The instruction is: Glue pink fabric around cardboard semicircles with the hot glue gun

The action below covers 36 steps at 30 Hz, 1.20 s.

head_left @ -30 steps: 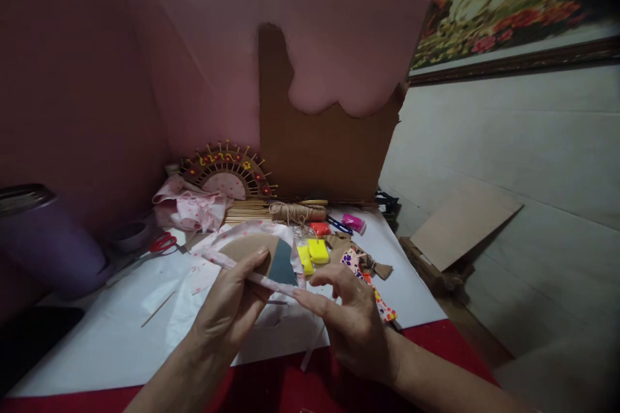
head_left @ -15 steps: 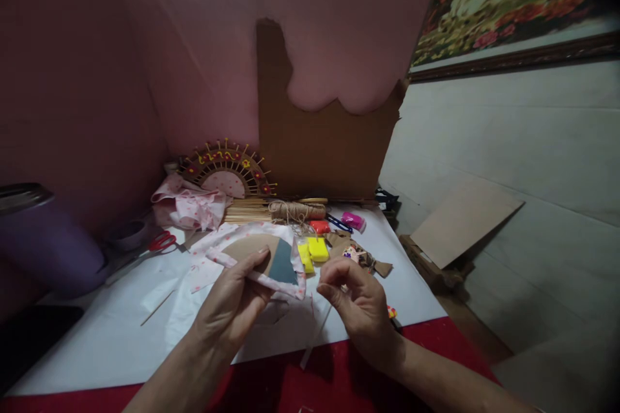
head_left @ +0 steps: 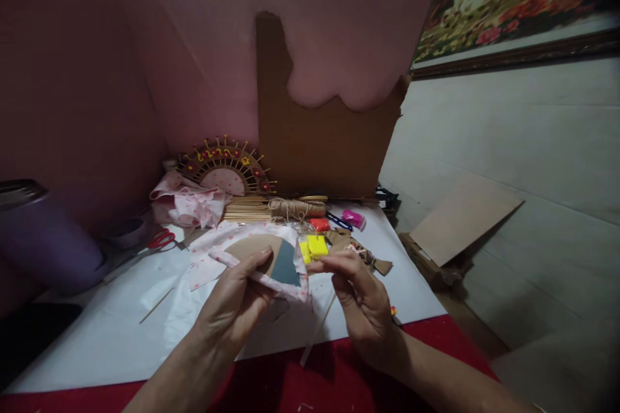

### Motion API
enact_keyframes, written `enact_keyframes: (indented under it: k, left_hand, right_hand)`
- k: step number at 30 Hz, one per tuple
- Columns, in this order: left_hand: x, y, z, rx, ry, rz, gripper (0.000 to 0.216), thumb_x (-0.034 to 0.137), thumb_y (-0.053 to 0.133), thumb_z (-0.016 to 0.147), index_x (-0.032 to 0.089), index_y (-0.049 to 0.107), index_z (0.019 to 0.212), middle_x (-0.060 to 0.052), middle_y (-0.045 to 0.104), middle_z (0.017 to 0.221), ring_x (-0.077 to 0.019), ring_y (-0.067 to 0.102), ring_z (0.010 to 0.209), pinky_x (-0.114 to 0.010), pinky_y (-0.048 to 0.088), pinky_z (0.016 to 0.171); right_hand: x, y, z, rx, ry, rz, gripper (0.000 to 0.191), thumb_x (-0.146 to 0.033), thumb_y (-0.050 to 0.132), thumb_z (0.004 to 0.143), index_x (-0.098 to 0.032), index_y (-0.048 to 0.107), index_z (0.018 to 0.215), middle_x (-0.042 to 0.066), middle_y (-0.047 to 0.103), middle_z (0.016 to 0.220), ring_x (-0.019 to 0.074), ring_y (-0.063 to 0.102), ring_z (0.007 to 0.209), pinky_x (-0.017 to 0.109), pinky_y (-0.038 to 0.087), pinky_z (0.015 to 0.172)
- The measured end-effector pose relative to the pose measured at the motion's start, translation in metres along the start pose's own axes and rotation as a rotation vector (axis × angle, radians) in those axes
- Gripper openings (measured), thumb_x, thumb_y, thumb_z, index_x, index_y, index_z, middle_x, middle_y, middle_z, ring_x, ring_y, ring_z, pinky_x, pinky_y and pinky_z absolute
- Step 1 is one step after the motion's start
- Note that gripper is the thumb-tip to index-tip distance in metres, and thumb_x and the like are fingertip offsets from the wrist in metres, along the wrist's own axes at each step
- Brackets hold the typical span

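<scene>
My left hand [head_left: 242,293] grips a half-round piece of cardboard [head_left: 254,250], tan with a blue-grey section, thumb on top and fingers beneath. Pink-dotted white cloth [head_left: 278,285] is folded over the straight edge and the right corner of the cardboard; more of it spreads behind. My right hand [head_left: 361,293] is just right of that corner, index finger stretched toward the cloth edge and thumb apart from it. Nothing shows between its fingers, and whether the fingertip touches the cloth I cannot tell. Yellow clay packs [head_left: 317,246] lie behind the fingers.
A decorated stick fan [head_left: 227,161] leans at the back beside crumpled cloth [head_left: 188,200]. Twine [head_left: 295,208], red scissors [head_left: 161,239], a pink pack [head_left: 353,219] and cardboard scraps [head_left: 382,266] lie around. A purple tumbler [head_left: 53,239] stands left; a thin stick [head_left: 157,305] lies nearer.
My right hand has gone from a pinch to spread fingers, its index finger reaching left toward the cloth corner. My left hand keeps its hold on the cardboard almost unmoved.
</scene>
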<state>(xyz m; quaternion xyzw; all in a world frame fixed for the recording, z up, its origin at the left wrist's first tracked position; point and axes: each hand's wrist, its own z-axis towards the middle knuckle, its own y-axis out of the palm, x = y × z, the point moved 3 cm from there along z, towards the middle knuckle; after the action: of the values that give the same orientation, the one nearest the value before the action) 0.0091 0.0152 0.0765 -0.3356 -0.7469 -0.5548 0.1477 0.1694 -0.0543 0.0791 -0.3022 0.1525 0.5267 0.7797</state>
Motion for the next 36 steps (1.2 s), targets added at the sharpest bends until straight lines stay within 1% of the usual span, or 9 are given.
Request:
enact_keyframes:
  k: [6,9,11,14,17,22,25,30,36]
  left_hand:
    - [0.0,0.002,-0.007,-0.105,0.032,0.069,0.016,-0.003,0.055,0.077,0.007,0.067,0.074,-0.007,0.071,0.07,-0.015,0.066,0.061,-0.025,0.057,0.056]
    - [0.0,0.003,-0.012,-0.174,0.115,0.169,0.007,0.006,0.065,0.075,0.009,0.068,0.08,-0.006,0.071,0.074,-0.0151,0.065,0.066,-0.025,0.056,0.06]
    - [-0.001,0.004,-0.015,-0.193,0.172,0.242,0.012,0.011,0.07,0.072,0.01,0.068,0.084,-0.006,0.072,0.079,-0.016,0.065,0.07,-0.025,0.056,0.063]
    - [-0.002,0.004,-0.017,-0.202,0.204,0.278,0.019,0.015,0.074,0.069,0.01,0.069,0.086,-0.008,0.073,0.083,-0.0179,0.066,0.076,-0.025,0.057,0.064]
    - [-0.003,0.004,-0.017,-0.206,0.194,0.256,0.023,0.014,0.074,0.068,0.011,0.068,0.09,-0.007,0.072,0.084,-0.0179,0.066,0.076,-0.025,0.057,0.064]
    - [-0.002,0.005,-0.015,-0.188,0.171,0.198,0.015,0.008,0.069,0.072,0.01,0.068,0.087,-0.007,0.073,0.082,-0.0164,0.066,0.074,-0.026,0.057,0.065]
    - [-0.002,0.005,-0.013,-0.16,0.131,0.144,0.011,0.002,0.062,0.075,0.009,0.068,0.081,-0.008,0.072,0.079,-0.0158,0.067,0.07,-0.027,0.058,0.063]
    - [-0.004,0.006,-0.012,-0.11,0.029,0.063,0.024,-0.003,0.051,0.08,0.008,0.068,0.067,-0.006,0.07,0.066,-0.0131,0.065,0.057,-0.023,0.057,0.055]
    - [-0.003,0.006,-0.014,-0.091,0.009,0.053,0.024,-0.005,0.05,0.08,0.007,0.069,0.071,-0.007,0.071,0.068,-0.014,0.066,0.058,-0.024,0.058,0.055]
  right_hand:
    - [-0.005,0.001,0.0,-0.126,-0.091,0.012,0.045,-0.002,0.044,0.087,-0.024,0.047,0.127,0.004,0.07,0.1,0.0203,0.055,0.096,0.04,0.043,0.087]
    - [-0.006,-0.001,0.0,-0.074,-0.07,0.016,0.041,-0.003,0.042,0.089,-0.024,0.049,0.124,0.004,0.07,0.1,0.0192,0.056,0.095,0.038,0.044,0.085]
    - [-0.005,-0.004,-0.001,-0.019,-0.045,0.003,0.039,-0.004,0.04,0.091,-0.024,0.049,0.123,0.004,0.069,0.104,0.0191,0.056,0.097,0.038,0.044,0.087]
    - [-0.004,-0.004,-0.002,-0.043,-0.016,-0.019,0.039,-0.005,0.041,0.091,-0.023,0.049,0.125,0.005,0.068,0.107,0.0195,0.056,0.1,0.039,0.043,0.089]
    - [-0.004,-0.004,-0.003,-0.064,-0.04,-0.016,0.039,-0.005,0.043,0.09,-0.024,0.05,0.124,0.004,0.069,0.105,0.0187,0.057,0.098,0.037,0.044,0.086]
    - [0.001,-0.01,-0.006,0.109,-0.021,-0.039,0.035,-0.005,0.041,0.091,-0.025,0.052,0.118,0.002,0.071,0.098,0.0184,0.058,0.097,0.038,0.042,0.09]
    - [0.001,-0.006,-0.005,0.014,-0.098,-0.136,0.044,-0.002,0.045,0.087,-0.022,0.047,0.127,0.005,0.071,0.104,0.0196,0.058,0.099,0.039,0.045,0.088]
    - [-0.011,0.003,0.0,-0.171,-0.351,-0.251,0.058,0.002,0.046,0.082,-0.012,0.036,0.137,0.013,0.068,0.115,0.0196,0.062,0.095,0.039,0.05,0.085]
    - [-0.011,-0.008,-0.003,-0.04,-0.296,-0.303,0.056,-0.002,0.04,0.087,-0.016,0.033,0.141,0.009,0.071,0.11,0.022,0.06,0.098,0.043,0.049,0.086]
